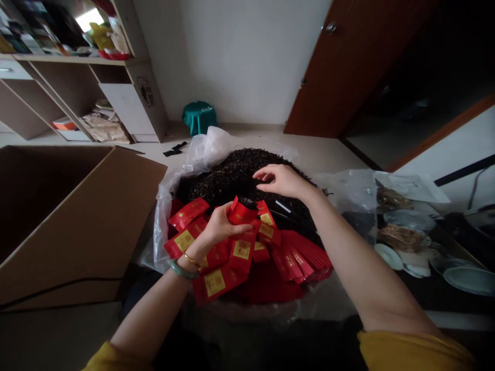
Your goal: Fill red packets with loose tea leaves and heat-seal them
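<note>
In my left hand (221, 224) is a red tea packet (243, 212), held upright with its dark mouth open at the top. My right hand (276, 180) hovers just above the heap of dark loose tea leaves (240, 164), beyond the packet and to its right. Its fingers are loosely bent, with a gap to the thumb and nothing visible between them. Several red packets with gold labels (214, 282) lie piled below my left hand. To their right, flat red packets (301, 257) are fanned out. A clear plastic bag (160, 232) surrounds the leaves and packets.
A large cardboard box (96, 216) stands open at the left. Dishes and a lidded clear container (408, 220) sit at the right. A teal covered stool or bin (199, 116) is by the wall, near a shelf unit (145, 98) and a brown door (348, 62).
</note>
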`<state>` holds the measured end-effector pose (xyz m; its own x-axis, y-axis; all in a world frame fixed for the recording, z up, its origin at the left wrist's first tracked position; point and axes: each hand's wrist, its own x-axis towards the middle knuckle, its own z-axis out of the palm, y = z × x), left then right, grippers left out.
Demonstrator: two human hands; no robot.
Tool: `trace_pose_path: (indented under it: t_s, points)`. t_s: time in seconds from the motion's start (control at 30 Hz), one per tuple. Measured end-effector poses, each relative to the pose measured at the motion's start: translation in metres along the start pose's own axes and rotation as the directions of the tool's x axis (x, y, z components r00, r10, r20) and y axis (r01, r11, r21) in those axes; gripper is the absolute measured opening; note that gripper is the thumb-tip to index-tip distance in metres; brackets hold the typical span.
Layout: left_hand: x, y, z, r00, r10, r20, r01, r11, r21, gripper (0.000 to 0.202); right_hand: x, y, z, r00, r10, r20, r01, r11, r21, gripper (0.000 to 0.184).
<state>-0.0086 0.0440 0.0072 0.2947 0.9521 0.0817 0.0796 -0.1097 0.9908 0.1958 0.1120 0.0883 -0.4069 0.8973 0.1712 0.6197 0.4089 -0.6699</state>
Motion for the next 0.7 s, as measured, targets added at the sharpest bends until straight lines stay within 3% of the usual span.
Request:
trace_pose_path:
  t_s: [0.1,0.17,0.3,0.47,0.53,0.7]
  points:
    - [0.000,0.002,0.002,0.999,-0.008,-0.032,0.007,0.999,-0.031,0.048,-0.014,-0.012,0.006,0.979,-0.183,0.086,0.181,0.983,0.028,0.020]
    - [0.000,0.003,0.002,0.998,-0.011,-0.065,0.008,0.999,-0.045,0.047,-0.023,-0.021,0.010,0.954,-0.241,0.179,0.248,0.968,-0.021,0.023]
    - [-0.001,0.000,0.004,0.995,0.010,-0.104,-0.010,1.000,0.002,0.044,-0.026,-0.031,0.019,0.939,-0.215,0.268,0.272,0.942,-0.197,0.029]
    - [-0.001,-0.004,0.005,0.994,0.007,-0.109,0.000,0.998,0.059,0.041,-0.018,-0.031,0.028,0.915,-0.098,0.392,0.216,0.938,-0.271,0.026]
    - [0.000,-0.002,0.006,0.993,-0.007,-0.117,0.010,1.000,0.024,0.042,-0.019,-0.033,0.027,0.924,-0.101,0.368,0.209,0.941,-0.266,0.021]
    - [0.000,0.003,0.008,0.989,-0.013,-0.150,0.008,0.999,-0.035,0.042,-0.025,-0.041,0.016,0.973,-0.160,0.166,0.209,0.917,-0.341,0.014]
